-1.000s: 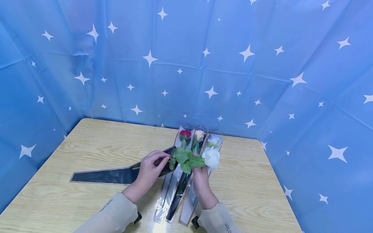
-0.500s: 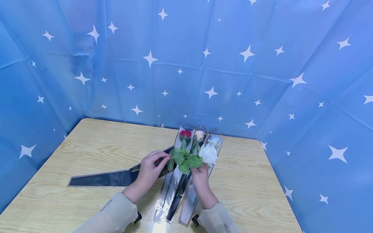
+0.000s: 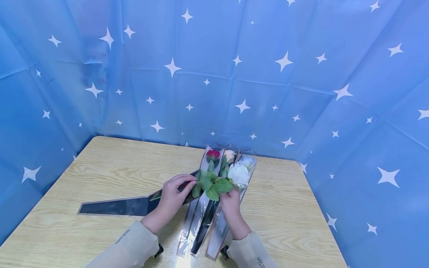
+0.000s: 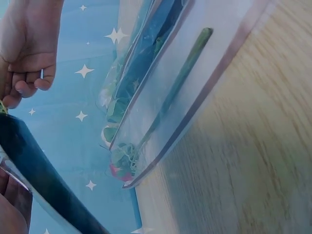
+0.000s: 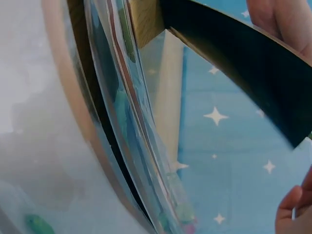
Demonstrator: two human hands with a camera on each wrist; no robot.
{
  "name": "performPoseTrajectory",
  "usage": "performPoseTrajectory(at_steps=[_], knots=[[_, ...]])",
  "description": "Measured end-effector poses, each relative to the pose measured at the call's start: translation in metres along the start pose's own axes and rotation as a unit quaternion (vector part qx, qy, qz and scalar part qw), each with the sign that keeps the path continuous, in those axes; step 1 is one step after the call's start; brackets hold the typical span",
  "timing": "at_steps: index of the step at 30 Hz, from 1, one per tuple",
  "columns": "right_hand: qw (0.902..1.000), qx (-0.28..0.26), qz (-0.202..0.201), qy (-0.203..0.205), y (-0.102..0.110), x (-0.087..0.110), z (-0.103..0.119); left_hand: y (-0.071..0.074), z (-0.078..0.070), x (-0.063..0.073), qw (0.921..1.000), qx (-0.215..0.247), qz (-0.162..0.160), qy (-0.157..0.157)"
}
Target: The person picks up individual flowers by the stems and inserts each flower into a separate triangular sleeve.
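My left hand [image 3: 174, 191] pinches the wide mouth of a black flower sleeve [image 3: 117, 206] with clear film, between thumb and fingers. The sleeve's narrow end points left. My right hand [image 3: 230, 204] grips a white rose [image 3: 238, 174] just below its bloom, the flower lying sideways with its green leaves [image 3: 214, 185] at the sleeve's mouth. A green stem shows against the sleeve left of my left hand. In the left wrist view the sleeve [image 4: 48, 170] crosses the lower left corner, and in the right wrist view the sleeve [image 5: 234, 53] spans the upper right.
Several wrapped roses lie side by side under my hands: a red rose [image 3: 213, 153], a cream rose [image 3: 229, 155] and a pale bluish-white rose [image 3: 247, 160]. Their sleeves [image 3: 214, 240] run toward the front edge. A blue starry curtain [image 3: 214, 82] surrounds the wooden table [image 3: 288, 223].
My right hand has shifted slightly left, bringing the white rose and its leaves closer to my left hand. The sleeve's narrow end has swung slightly toward the front.
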State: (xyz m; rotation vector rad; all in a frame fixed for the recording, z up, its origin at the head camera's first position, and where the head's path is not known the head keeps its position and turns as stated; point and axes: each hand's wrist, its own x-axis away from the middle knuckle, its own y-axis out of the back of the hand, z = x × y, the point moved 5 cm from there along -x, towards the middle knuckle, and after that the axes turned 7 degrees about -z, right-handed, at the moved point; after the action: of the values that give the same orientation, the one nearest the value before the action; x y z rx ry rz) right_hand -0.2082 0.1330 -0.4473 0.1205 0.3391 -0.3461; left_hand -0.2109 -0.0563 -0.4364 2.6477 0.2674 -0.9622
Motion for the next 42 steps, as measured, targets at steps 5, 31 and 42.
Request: performPoseTrajectory(at_steps=[5,31,42], knots=[[0.9988,0.036,0.016,-0.027,-0.007,0.002,-0.001,-0.002,-0.003,-0.001,0.9999,0.013,-0.002,-0.006],[0.9784,-0.092,-0.003,-0.185,-0.016,0.009,-0.014,0.003,-0.005,-0.003,0.9995,-0.002,-0.032,0.001],[0.9825,-0.126,0.030,-0.134,-0.027,0.013,-0.011,0.000,-0.009,-0.003,0.9994,0.003,-0.033,-0.013]])
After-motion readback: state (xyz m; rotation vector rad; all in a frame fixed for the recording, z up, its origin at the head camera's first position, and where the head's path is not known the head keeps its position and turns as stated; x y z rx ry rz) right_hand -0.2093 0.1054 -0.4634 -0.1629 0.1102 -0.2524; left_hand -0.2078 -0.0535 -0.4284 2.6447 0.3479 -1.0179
